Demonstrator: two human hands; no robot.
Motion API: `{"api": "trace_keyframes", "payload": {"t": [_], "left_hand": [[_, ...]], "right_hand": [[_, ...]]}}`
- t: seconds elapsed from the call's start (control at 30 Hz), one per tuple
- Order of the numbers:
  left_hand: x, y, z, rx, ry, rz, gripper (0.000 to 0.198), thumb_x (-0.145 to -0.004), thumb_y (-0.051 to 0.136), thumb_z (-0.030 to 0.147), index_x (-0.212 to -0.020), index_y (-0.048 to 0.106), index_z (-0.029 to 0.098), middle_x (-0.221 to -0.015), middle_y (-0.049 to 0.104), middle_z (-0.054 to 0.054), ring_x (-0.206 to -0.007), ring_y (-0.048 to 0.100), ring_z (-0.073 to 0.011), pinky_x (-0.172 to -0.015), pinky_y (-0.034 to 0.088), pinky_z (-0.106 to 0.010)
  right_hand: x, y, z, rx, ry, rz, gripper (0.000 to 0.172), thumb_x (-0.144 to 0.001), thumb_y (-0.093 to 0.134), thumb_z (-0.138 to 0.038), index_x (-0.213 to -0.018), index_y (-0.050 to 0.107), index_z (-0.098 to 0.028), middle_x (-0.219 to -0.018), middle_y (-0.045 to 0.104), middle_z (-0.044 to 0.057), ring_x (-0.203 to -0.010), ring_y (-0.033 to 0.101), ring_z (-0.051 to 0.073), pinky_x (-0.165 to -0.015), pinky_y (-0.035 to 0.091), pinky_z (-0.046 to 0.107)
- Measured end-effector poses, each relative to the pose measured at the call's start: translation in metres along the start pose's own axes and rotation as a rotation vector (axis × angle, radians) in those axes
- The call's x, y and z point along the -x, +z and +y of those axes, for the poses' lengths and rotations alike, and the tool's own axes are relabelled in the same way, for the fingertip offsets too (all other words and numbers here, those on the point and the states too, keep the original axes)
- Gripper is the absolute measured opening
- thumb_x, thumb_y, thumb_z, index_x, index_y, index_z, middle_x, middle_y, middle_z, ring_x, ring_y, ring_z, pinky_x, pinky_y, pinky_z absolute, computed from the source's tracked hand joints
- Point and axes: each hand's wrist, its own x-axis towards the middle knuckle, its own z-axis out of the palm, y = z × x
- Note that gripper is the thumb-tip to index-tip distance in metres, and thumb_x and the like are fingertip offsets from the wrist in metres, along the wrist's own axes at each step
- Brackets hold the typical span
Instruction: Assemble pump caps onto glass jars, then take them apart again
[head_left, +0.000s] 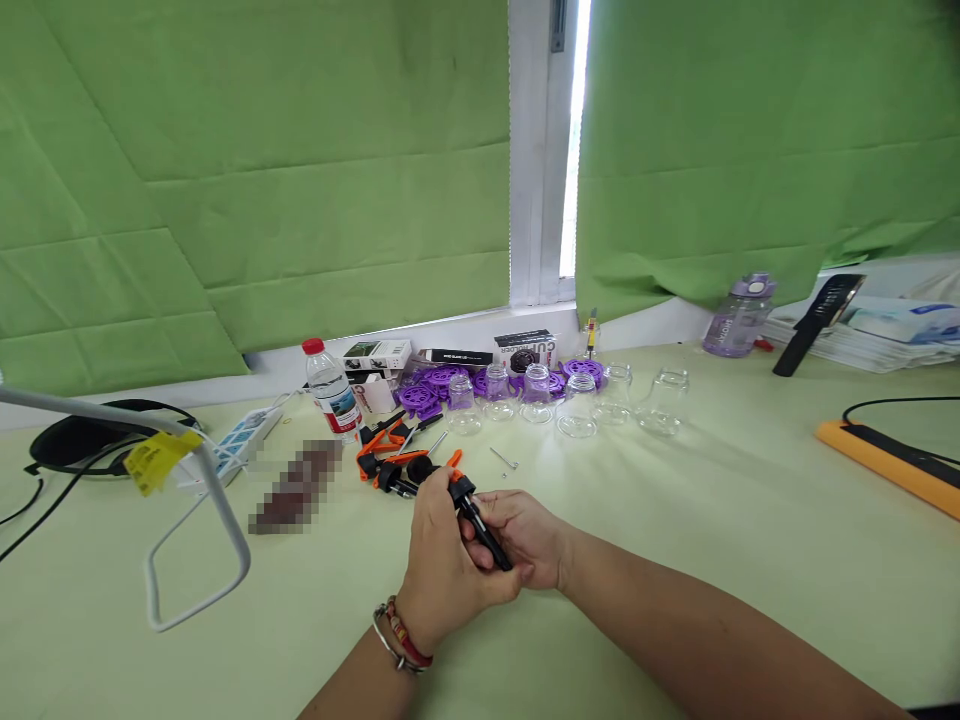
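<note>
Being held by left hand [442, 560] and right hand [534, 535], well in from far edge of table [750, 470]: black tool [487, 540] with orange part. Upper end wrapped by left fingers; slim shaft enclosed by curled right fingers. Orange-and-black pieces [366, 465] scattered just beyond. Along far edge, clear glass jars [538, 398] lined before purple pieces [420, 400]; red-capped bottle [330, 390] placed to their left.

L fingers [433, 497] & R fingers [496, 507] round blk tool [487, 537], orange/blk pcs [366, 467] nearby, 6 glass jars [537, 396] behind on tbl [675, 520]
</note>
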Motion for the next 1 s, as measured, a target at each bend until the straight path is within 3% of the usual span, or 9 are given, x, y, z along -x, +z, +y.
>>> {"api": "trace_keyframes", "payload": {"t": [0.17,0.4,0.53,0.63,0.73,0.83,0.9,1.0], "left_hand": [[0.001,0.002,0.003,0.025,-0.070,-0.042,0.119,-0.033,0.080,0.055,-0.129,0.023,0.013,-0.114,0.043,-0.015,-0.105,0.049,-0.0342,-0.085,0.046,-0.051],[-0.002,0.001,0.002,-0.034,-0.044,-0.026,0.103,-0.042,0.077,0.042,-0.126,0.026,0.012,-0.114,0.043,-0.015,-0.107,0.047,-0.0345,-0.089,0.042,-0.052],[-0.002,-0.002,-0.001,-0.052,-0.010,-0.013,0.100,-0.042,0.075,0.038,-0.126,0.026,0.013,-0.112,0.043,-0.015,-0.105,0.048,-0.0346,-0.088,0.043,-0.051],[-0.003,-0.007,-0.005,-0.083,0.021,0.004,0.099,-0.044,0.074,0.042,-0.126,0.027,0.013,-0.114,0.043,-0.016,-0.107,0.046,-0.0359,-0.089,0.041,-0.052],[-0.005,-0.015,-0.008,-0.106,-0.006,0.019,0.097,-0.046,0.075,0.048,-0.124,0.029,0.012,-0.114,0.044,-0.017,-0.109,0.046,-0.0360,-0.091,0.041,-0.053],[-0.008,-0.023,-0.009,-0.071,-0.041,0.005,0.095,-0.047,0.075,0.050,-0.122,0.030,0.013,-0.113,0.046,-0.016,-0.106,0.048,-0.0343,-0.090,0.041,-0.052],[-0.009,-0.026,-0.008,-0.003,-0.057,-0.051,0.092,-0.048,0.075,0.050,-0.121,0.031,0.015,-0.111,0.048,-0.014,-0.103,0.051,-0.0321,-0.088,0.043,-0.050],[-0.010,-0.027,-0.007,0.049,-0.097,-0.131,0.088,-0.050,0.075,0.048,-0.120,0.032,0.017,-0.110,0.050,-0.013,-0.099,0.054,-0.0305,-0.084,0.045,-0.048]], "right_hand": [[0.001,0.001,0.002,-0.033,-0.014,0.042,0.024,-0.080,0.054,-0.031,-0.063,0.054,-0.014,-0.040,0.050,-0.001,-0.039,0.043,0.010,-0.047,0.031,0.022],[0.001,0.003,-0.001,0.000,0.028,0.053,0.030,-0.082,0.055,-0.036,-0.064,0.056,-0.013,-0.042,0.051,0.000,-0.041,0.046,0.009,-0.049,0.034,0.022],[0.000,0.007,0.001,-0.026,0.017,0.104,0.022,-0.078,0.061,-0.032,-0.068,0.058,-0.012,-0.056,0.057,0.000,-0.048,0.051,0.009,-0.053,0.038,0.022],[0.000,0.005,-0.004,0.084,-0.021,0.073,0.030,-0.076,0.063,-0.041,-0.073,0.060,-0.012,-0.063,0.060,0.002,-0.054,0.054,0.010,-0.054,0.038,0.023],[0.002,-0.015,-0.024,0.369,-0.164,0.136,0.040,-0.078,0.057,-0.049,-0.074,0.062,-0.010,-0.063,0.059,0.004,-0.050,0.048,0.009,-0.051,0.035,0.023],[0.004,-0.054,-0.050,0.735,-0.391,0.451,0.030,-0.082,0.051,-0.040,-0.085,0.062,-0.012,-0.069,0.059,0.002,-0.054,0.046,0.008,-0.055,0.038,0.024],[0.005,-0.082,-0.062,1.131,-0.430,0.662,0.024,-0.083,0.047,-0.031,-0.092,0.063,-0.015,-0.077,0.061,0.003,-0.064,0.051,0.011,-0.062,0.042,0.025],[0.005,-0.113,-0.068,1.301,-0.397,0.718,0.020,-0.076,0.054,-0.020,-0.090,0.067,-0.017,-0.087,0.062,0.005,-0.072,0.051,0.014,-0.070,0.043,0.030]]}}
